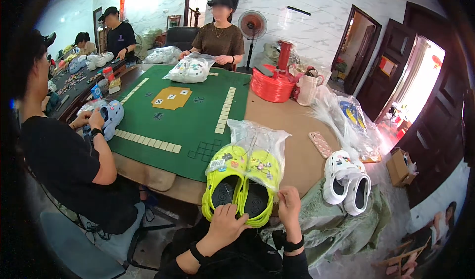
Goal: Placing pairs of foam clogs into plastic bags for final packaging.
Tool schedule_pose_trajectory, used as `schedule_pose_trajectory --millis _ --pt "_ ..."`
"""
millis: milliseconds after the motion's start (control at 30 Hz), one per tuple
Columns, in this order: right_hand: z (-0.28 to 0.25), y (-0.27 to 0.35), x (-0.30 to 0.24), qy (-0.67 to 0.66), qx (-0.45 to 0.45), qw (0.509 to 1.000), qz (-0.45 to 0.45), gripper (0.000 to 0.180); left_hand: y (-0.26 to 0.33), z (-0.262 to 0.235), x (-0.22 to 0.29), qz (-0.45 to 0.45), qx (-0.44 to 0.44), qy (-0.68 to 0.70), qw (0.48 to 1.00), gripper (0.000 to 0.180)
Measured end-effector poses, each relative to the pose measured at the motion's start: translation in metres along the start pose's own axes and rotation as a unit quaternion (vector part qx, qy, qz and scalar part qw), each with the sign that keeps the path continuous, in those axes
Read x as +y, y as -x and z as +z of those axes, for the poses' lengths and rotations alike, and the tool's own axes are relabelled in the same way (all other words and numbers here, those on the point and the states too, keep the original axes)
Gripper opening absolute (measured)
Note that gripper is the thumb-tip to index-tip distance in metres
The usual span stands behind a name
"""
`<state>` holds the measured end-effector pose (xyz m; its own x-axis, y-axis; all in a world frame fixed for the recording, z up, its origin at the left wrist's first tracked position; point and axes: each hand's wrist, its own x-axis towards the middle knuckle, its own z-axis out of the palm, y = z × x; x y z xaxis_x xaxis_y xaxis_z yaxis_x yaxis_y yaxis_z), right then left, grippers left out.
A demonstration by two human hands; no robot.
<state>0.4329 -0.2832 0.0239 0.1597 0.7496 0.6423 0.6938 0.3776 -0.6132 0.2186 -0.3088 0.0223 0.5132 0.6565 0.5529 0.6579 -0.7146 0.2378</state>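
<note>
A pair of lime-green clogs (210, 192) with colourful charms lies at the near edge of the table, heels toward me. A clear plastic bag (260, 133) covers their toes, and its far end spreads over the tabletop. My left hand (223, 228) is closed on the heels of the clogs, fingers over the rims. At the right clog's side, my right hand (289, 209) pinches what looks like the edge of the plastic bag; its fingertips hide the exact grip.
White clogs (336, 185) rest on a green woven sack (321, 219) at right. A phone (320, 144), red twine roll (269, 86) and bagged shoes (352, 115) lie beyond. Co-workers handle blue clogs (114, 115) at left and bagged white clogs (190, 70) across the green mat (198, 118).
</note>
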Motion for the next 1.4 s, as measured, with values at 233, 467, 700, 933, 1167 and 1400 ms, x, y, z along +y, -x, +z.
schedule_pose_trajectory --millis 233,467,700,933,1167,1400 --pt "0.004 0.017 0.011 -0.014 0.078 0.993 0.091 0.009 -0.014 0.007 0.006 0.001 -0.016 -0.017 1.000 0.033" --pt "0.004 0.035 -0.035 0.023 0.087 0.995 -0.049 0.028 -0.022 -0.007 0.009 -0.003 -0.007 0.032 0.999 0.044" --pt "0.040 0.061 -0.091 -0.001 -0.133 0.977 -0.167 0.049 -0.002 0.004 -0.090 -0.339 0.258 0.157 0.891 0.017" --pt "0.055 0.068 -0.083 0.114 -0.189 0.965 -0.143 0.067 -0.031 0.032 -0.124 -0.366 0.114 0.426 0.819 0.044" --pt "0.047 0.070 -0.075 0.105 -0.119 0.977 -0.142 0.040 -0.024 0.035 -0.119 -0.278 0.140 0.223 0.924 0.028" --pt "0.023 0.066 -0.076 0.096 -0.133 0.968 -0.192 0.050 -0.010 0.036 -0.119 -0.179 0.185 0.135 0.957 0.018"
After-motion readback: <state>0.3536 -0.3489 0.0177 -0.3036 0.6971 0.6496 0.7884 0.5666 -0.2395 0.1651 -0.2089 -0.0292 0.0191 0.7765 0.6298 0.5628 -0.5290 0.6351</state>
